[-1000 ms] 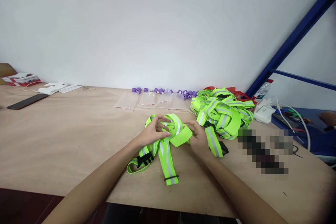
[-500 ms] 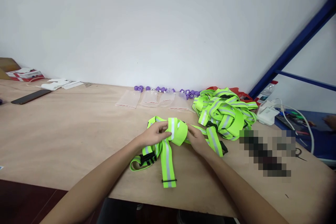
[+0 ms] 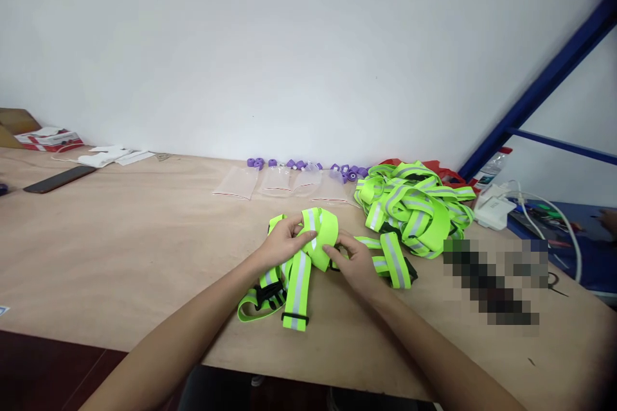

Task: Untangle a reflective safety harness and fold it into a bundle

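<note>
The left hand (image 3: 284, 243) and the right hand (image 3: 351, 261) had drawn closer together over the last second, both closed on the fluorescent yellow-green reflective strap with grey stripes (image 3: 315, 237), which lay on the pale plywood worktop (image 3: 120, 250) just in front of the person. Earlier the strap's upper loop had been spread wide between the hands; by this moment it was gathered into a tighter fold, pinched by the left fingers from nine o'clock and by the right fingers from three o'clock. The hanging tail with its black slider (image 3: 295, 319) had shortened and swung towards seven o'clock, and the black plastic buckle (image 3: 268, 293) sat beside it on the worktop. That suggested the strap was being bundled up rather than laid out.

At two o'clock from the hands lay the heap of matching yellow-green straps (image 3: 415, 205), well apart from the held one. At twelve o'clock were clear zip bags (image 3: 279, 182) and, behind them, small purple rollers (image 3: 308, 166). A dark phone (image 3: 58, 178) lay far off at ten o'clock.
</note>
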`<state>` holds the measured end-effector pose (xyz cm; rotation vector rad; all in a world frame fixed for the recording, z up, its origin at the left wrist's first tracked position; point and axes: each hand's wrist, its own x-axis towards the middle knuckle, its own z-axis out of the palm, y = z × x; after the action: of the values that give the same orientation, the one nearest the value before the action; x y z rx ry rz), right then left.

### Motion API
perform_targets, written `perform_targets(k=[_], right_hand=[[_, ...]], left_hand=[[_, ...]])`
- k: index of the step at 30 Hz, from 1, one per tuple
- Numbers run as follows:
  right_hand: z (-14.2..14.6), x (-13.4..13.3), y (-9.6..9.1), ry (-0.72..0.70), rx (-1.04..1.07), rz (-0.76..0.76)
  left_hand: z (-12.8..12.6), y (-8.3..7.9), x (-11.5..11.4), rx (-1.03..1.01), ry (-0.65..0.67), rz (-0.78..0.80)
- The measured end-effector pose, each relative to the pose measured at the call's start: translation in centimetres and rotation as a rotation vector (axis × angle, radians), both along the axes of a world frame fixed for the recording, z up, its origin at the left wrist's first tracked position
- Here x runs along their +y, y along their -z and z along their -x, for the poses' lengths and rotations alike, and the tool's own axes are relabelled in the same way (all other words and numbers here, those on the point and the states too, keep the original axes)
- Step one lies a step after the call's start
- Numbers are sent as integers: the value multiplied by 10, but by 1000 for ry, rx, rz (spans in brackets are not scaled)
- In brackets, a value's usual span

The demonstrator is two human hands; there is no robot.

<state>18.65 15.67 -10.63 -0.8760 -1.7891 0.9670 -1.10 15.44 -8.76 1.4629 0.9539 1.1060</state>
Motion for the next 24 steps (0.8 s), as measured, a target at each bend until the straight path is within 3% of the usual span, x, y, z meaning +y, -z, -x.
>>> perform_targets(k=[4,6,9,12,14,17,24], right_hand=[[-11,13,-2,60,375,388],[-19,20,-5,45,490,495],[-29,26,-8,-31,462,577],[-37,25,-8,-203,298,631],[-38,22,-8,-299,169,602],[-35,16,-7,-323,-33,433],[-29,20,0,-36,-295,30]], left_hand=[[2,-2,-2,-117,56,51],[4,-3,-2,-170,98,92],[8,-5,-2,-286,106,142],[14,-8,2,-428,22,155],[19,-11,5,-493,-50,141],[26,-13,10,-566,-126,119],[34,-18,15,-622,-225,91]])
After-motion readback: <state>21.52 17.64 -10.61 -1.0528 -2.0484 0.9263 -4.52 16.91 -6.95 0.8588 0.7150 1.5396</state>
